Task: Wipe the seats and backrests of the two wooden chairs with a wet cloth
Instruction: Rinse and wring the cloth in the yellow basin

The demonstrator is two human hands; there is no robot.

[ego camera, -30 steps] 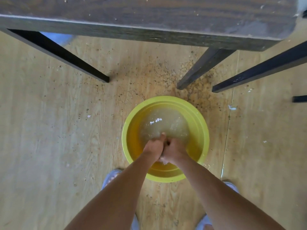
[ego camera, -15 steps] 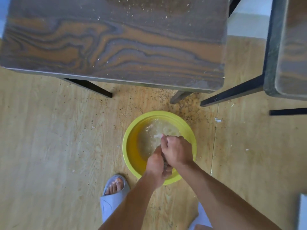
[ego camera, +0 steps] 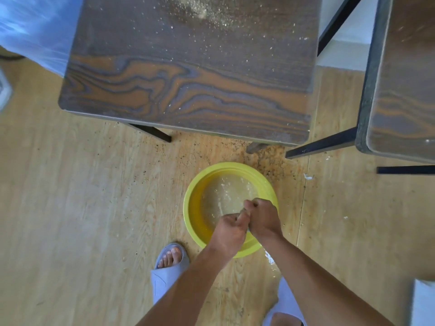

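A yellow basin [ego camera: 193, 208] of cloudy water stands on the floor in front of me. Above it my left hand [ego camera: 229, 230] and my right hand [ego camera: 263, 218] are clenched together around a wet cloth [ego camera: 247, 229], almost all of it hidden inside my fists. Water drips from them into the basin. One wooden chair seat [ego camera: 188, 74] fills the top of the view, dusted with pale crumbs. The edge of a second wooden seat [ego camera: 400, 90] shows at the right.
Black chair legs [ego camera: 320, 144] angle down to the crumb-strewn wooden floor beside the basin. My slippered feet [ego camera: 169, 264] stand just behind it. Blue plastic sheeting [ego camera: 35, 27] lies at the top left, and a white object [ego camera: 423, 302] at the bottom right.
My head has risen, so the chair seats come further into view. My hands have lifted out of the water and twisted against each other around the cloth.
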